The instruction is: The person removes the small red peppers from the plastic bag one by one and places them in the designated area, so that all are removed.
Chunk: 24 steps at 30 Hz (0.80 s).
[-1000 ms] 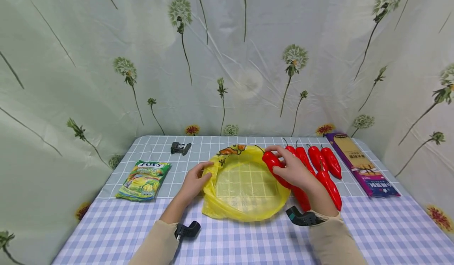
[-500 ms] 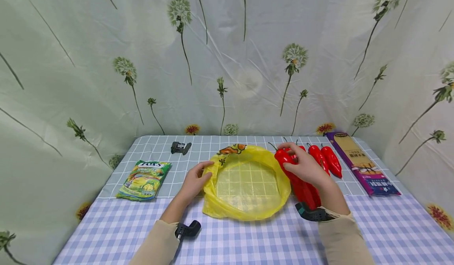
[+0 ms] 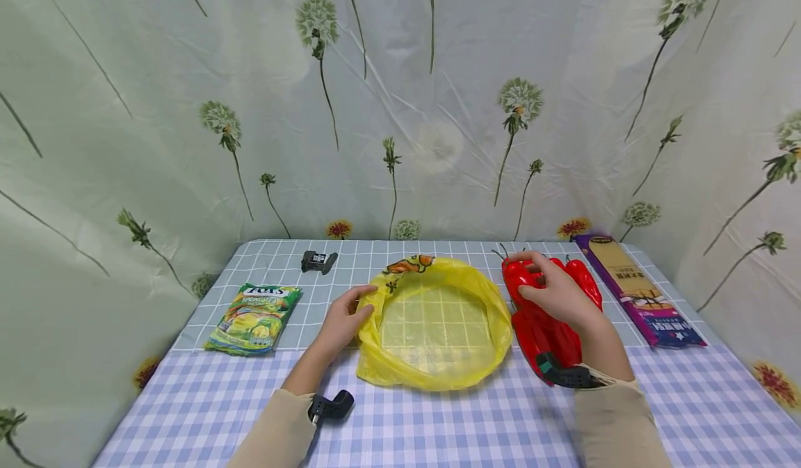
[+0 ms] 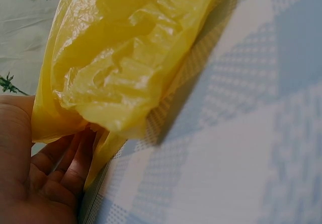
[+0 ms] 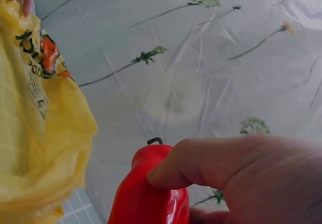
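A yellow plastic bag [image 3: 491, 294] lies on the table with its mouth spread wide in a ring. My left hand [image 3: 341, 322] grips the bag's left rim; in the left wrist view its fingers curl behind the yellow film [image 4: 115, 78]. On the bag's right side my right hand [image 3: 566, 301] holds a red pepper [image 3: 518, 279] near its stem end. The right wrist view shows the thumb pressed on this pepper [image 5: 146, 194], whose lower part is cut off. Several other red peppers [image 3: 585, 281] lie under and behind the right hand, partly hidden by it.
A green Fox's candy bag [image 3: 255, 320] lies at the left, with a small black object [image 3: 318, 261] behind it. A long purple packet [image 3: 641, 294] lies at the right. A flowered curtain [image 3: 400, 106] rises behind the checked tablecloth [image 3: 425, 426].
My right hand has moved right with the red pepper, from over the bag's right rim to above the other peppers. The left hand and the bag have stayed in place.
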Each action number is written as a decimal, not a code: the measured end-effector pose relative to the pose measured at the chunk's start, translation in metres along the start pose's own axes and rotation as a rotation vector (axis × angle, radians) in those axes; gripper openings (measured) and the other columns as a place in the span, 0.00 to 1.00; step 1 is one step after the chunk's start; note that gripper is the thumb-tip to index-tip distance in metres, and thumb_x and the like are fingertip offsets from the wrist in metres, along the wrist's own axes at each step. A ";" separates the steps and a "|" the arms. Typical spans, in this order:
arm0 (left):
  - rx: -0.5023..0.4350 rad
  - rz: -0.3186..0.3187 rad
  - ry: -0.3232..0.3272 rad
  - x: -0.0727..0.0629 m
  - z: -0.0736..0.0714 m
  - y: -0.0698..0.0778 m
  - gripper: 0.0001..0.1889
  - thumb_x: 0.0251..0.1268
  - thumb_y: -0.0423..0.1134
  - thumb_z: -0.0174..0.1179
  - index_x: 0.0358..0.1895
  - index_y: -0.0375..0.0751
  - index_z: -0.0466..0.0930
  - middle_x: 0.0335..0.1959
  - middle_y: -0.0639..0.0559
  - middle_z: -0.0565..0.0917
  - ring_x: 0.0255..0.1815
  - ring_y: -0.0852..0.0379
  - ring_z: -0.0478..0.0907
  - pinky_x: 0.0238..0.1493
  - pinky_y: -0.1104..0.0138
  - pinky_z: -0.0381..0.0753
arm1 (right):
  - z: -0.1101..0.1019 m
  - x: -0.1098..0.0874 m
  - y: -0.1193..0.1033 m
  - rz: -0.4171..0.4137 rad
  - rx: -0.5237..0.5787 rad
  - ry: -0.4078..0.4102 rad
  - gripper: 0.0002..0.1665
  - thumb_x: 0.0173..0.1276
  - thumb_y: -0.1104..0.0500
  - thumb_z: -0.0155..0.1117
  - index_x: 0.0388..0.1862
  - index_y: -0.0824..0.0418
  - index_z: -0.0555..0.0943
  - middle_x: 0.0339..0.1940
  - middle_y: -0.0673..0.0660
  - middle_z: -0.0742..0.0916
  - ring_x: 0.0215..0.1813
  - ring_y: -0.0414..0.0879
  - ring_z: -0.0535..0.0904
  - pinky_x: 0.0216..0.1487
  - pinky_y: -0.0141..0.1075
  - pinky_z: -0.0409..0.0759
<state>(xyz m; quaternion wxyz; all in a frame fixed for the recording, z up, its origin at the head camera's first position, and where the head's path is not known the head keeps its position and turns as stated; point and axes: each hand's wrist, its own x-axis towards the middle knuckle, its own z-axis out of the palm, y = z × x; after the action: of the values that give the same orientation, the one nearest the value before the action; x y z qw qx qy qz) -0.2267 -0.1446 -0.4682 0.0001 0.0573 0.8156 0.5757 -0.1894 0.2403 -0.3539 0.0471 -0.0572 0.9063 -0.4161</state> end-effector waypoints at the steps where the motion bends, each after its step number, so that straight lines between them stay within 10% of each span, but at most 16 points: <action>1: 0.001 -0.002 -0.001 0.000 0.000 0.000 0.20 0.70 0.36 0.58 0.64 0.49 0.78 0.65 0.48 0.79 0.58 0.51 0.77 0.53 0.67 0.78 | -0.002 0.000 0.001 0.007 -0.001 0.001 0.34 0.69 0.60 0.60 0.73 0.52 0.63 0.67 0.69 0.73 0.65 0.68 0.71 0.48 0.53 0.86; 24: -0.013 -0.003 -0.003 -0.001 0.001 0.000 0.20 0.71 0.35 0.57 0.64 0.48 0.77 0.66 0.46 0.78 0.58 0.50 0.77 0.52 0.66 0.79 | -0.035 -0.010 0.048 0.154 -0.051 0.035 0.36 0.72 0.64 0.54 0.77 0.61 0.56 0.69 0.77 0.66 0.66 0.74 0.66 0.53 0.59 0.82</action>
<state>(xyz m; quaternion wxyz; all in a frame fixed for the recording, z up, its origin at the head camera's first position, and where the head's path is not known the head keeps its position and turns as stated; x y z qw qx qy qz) -0.2254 -0.1435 -0.4689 0.0025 0.0566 0.8121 0.5808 -0.1876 0.2986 -0.3671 0.0616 0.0189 0.9190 -0.3890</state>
